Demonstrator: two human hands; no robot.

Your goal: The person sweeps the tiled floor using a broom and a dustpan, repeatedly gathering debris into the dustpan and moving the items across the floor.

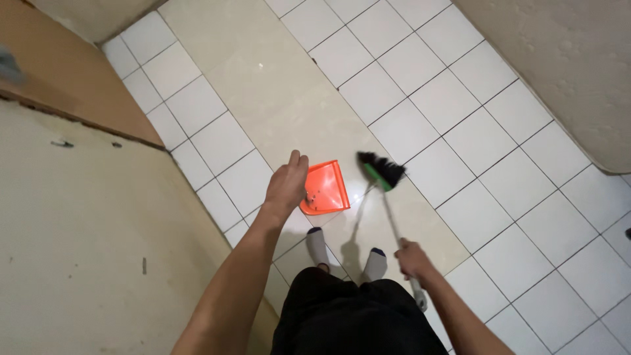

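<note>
tiled floor bare under socked feet | orange dustpan resting on floor, mouth facing the brush to catch debris | broom bristles down just beside pan | left hand clamped on pan's rear edge | right hand closed round broom handle

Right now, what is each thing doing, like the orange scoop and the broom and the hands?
Orange plastic dustpan: held up off the floor, tilted, a few dark specks inside.
Broom with black bristles and green head: bristles down near the tiles, handle slanted.
Left hand: closed on the dustpan's near end.
Right hand: gripping the broom's handle.
White tiled floor: shiny.
</note>
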